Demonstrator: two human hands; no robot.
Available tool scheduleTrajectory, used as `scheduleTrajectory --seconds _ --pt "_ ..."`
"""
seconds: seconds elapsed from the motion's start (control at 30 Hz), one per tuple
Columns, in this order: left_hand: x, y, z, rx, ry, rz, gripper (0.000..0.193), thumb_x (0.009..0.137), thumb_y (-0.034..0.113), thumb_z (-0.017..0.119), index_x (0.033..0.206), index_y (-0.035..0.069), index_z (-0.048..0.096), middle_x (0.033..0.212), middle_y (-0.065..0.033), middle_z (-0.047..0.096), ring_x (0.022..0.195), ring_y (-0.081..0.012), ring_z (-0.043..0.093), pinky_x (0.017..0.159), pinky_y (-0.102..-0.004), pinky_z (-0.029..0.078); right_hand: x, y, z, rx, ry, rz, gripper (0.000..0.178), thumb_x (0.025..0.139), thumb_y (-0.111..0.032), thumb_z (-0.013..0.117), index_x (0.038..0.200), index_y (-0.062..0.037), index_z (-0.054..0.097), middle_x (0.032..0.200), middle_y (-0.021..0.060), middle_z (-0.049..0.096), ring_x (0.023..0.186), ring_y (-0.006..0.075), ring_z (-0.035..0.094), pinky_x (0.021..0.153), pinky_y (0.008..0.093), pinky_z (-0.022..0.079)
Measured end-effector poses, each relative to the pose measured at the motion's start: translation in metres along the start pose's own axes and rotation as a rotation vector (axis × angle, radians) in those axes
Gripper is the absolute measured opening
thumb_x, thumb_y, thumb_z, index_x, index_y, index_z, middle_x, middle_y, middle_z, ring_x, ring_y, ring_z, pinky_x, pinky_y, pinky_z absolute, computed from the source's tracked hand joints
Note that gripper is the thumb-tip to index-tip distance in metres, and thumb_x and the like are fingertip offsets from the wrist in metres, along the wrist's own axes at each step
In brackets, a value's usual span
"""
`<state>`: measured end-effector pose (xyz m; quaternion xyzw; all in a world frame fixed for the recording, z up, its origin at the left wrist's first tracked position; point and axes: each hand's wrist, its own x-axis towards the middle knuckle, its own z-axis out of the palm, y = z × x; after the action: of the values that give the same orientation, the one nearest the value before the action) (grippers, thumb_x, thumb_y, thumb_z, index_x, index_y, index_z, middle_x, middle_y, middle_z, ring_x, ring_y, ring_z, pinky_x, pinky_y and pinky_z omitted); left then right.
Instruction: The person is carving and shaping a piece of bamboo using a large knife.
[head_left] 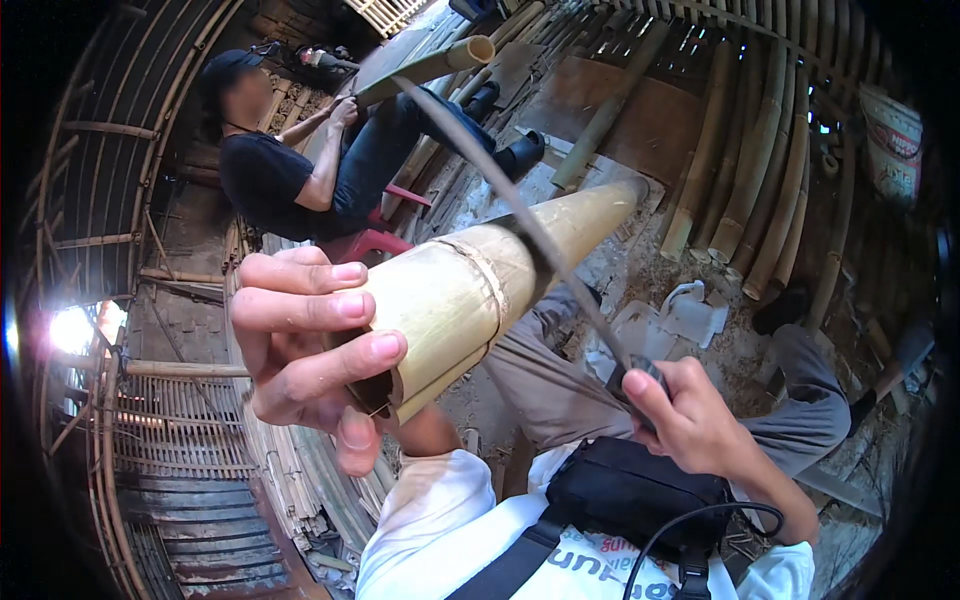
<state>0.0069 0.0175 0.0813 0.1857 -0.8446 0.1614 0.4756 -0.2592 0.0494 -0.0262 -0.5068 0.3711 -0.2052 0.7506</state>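
Note:
A thick, pale bamboo pole (450,290) with a ringed joint points away from me, its cut end close to my face side. My left hand (315,345) is closed around that near end, fingers over the rim and thumb below. In my right hand (690,415) is the dark handle of a long knife (560,262), gripped with the thumb along it. Its narrow blade runs up and left across the bamboo pole. Whether the blade touches the bamboo, I cannot tell. The pole's far end lies low, near the floor.
At the upper left a person (290,160) in dark clothes sits on a red stool (365,245), holding a bamboo piece (430,70). Several bamboo poles (750,170) lie at the upper right beside a white bucket (892,145). A black bag (640,490) is strapped to my front.

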Motion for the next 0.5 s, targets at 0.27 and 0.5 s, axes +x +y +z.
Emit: scheduleTrajectory --seconds 0.27,0.5 --pt "0.007 -0.011 0.004 -0.065 -0.005 0.060 0.056 0.093 0.060 0.041 0.082 0.011 0.067 0.083 -0.0096 0.051 0.073 -0.0219 0.051 0.056 -0.0290 0.040 -0.017 0.001 -0.005 -0.249 -0.216 -0.500 0.045 0.089 -0.038 0.063 0.075 0.0050 0.061 0.046 0.0101 0.046 0.042 0.0203 0.052 0.044 0.0327 0.042" --pt "0.009 -0.013 0.013 -0.060 0.011 0.073 0.052 0.091 0.061 0.045 0.081 0.016 0.067 0.083 -0.0042 0.052 0.073 -0.0187 0.049 0.056 -0.0256 0.038 -0.004 -0.004 -0.021 -0.143 -0.019 0.105 0.056 0.093 -0.046 0.055 0.067 0.0035 0.056 0.047 0.0073 0.050 0.044 0.0164 0.054 0.044 0.0312 0.042"
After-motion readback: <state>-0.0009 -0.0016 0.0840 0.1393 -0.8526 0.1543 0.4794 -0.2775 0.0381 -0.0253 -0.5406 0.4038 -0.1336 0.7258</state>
